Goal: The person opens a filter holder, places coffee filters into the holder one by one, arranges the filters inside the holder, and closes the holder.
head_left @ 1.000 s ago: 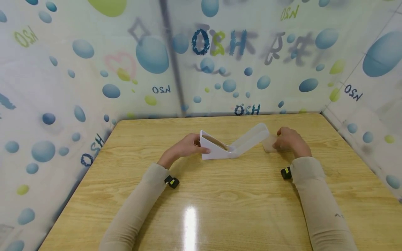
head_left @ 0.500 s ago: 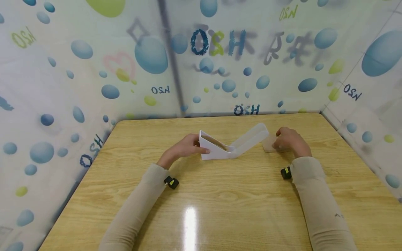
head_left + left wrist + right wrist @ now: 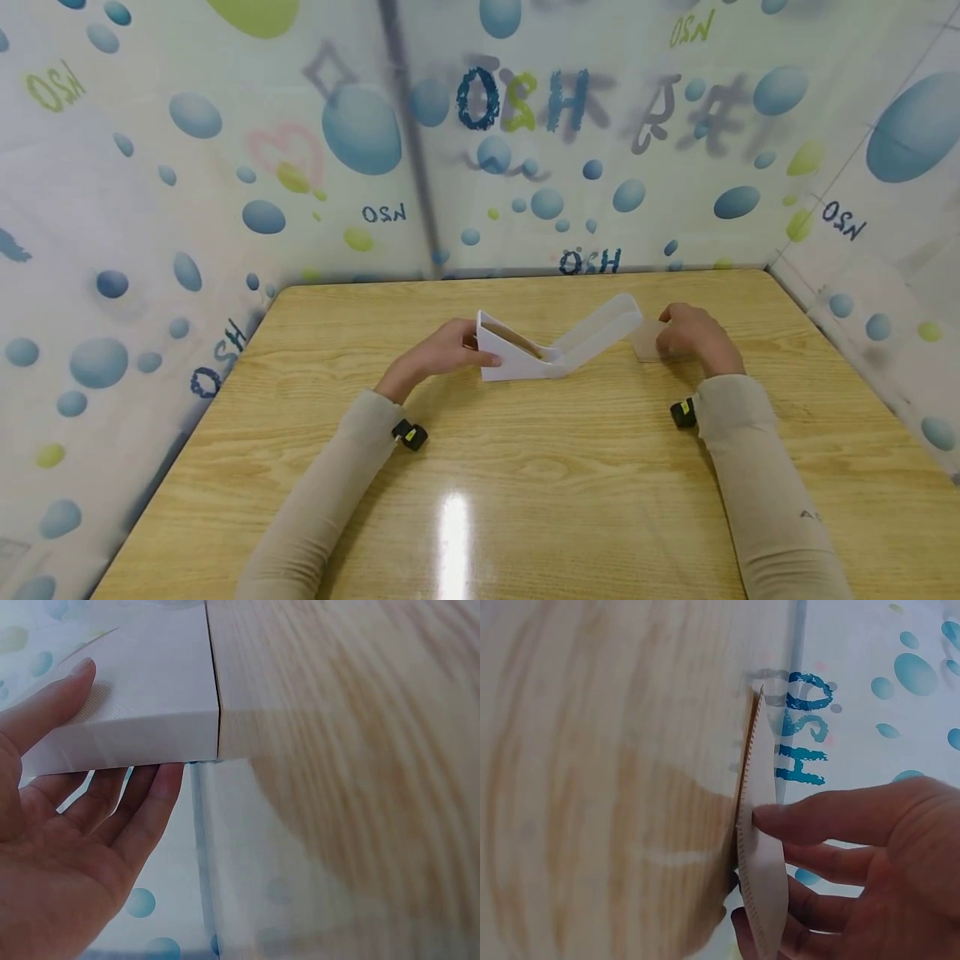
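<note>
A white cardboard box (image 3: 513,358) with a slanted opening sits on the table, its hinged lid (image 3: 600,333) tipped back to the right. Brownish paper edges (image 3: 512,335) show inside it. My left hand (image 3: 453,348) grips the box's left end; in the left wrist view the thumb lies over one broad side and the fingers reach under the other. To the right of the lid, my right hand (image 3: 693,337) pinches a flat, pale paper coffee filter (image 3: 761,847) with a crimped edge, between thumb and fingers. Its near corner rests close over the wood in the head view.
The wooden table (image 3: 540,483) reaches back to a patterned curtain (image 3: 480,225) printed with bubbles and lettering. Small black devices sit at both wrists. A bright light reflection (image 3: 453,542) lies on the tabletop near the front.
My right hand has shifted the coffee filter slightly to the right, a little farther from the lid. The left hand and the box stay in place.
</note>
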`<state>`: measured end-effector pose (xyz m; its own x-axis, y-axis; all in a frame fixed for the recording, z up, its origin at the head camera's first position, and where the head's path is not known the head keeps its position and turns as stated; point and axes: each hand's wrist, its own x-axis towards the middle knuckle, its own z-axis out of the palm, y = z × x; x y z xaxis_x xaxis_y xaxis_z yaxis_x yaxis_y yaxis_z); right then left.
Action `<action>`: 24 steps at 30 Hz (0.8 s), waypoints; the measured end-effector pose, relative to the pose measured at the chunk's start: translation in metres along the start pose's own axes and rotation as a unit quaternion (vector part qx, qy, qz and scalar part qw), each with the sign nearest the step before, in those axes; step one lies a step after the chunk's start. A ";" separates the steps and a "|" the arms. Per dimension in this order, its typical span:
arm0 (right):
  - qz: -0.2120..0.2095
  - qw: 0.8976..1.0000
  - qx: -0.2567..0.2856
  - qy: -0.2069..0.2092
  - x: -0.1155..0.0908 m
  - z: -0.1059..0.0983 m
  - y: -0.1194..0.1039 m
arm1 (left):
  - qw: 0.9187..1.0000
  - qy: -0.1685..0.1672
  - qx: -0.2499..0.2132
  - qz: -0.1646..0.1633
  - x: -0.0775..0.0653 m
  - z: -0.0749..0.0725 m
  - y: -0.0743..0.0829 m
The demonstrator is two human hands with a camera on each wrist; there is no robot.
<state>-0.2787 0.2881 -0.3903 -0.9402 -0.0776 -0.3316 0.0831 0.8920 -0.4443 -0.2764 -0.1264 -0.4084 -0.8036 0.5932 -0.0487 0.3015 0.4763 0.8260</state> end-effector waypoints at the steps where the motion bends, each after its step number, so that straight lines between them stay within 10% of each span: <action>1: -0.001 1.000 -0.002 0.001 0.000 0.000 0.000 | 1.000 0.000 0.000 0.000 0.000 0.000 0.000; 24: -0.023 0.999 -0.019 0.020 0.003 0.004 0.004 | 1.000 0.004 0.006 0.001 0.000 0.000 0.001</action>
<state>-0.2798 0.2895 -0.3958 -0.9553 -0.1012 -0.2777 0.0283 0.9039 -0.4268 -0.2759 -0.1264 -0.4078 -0.8068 0.5892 -0.0434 0.3089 0.4834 0.8191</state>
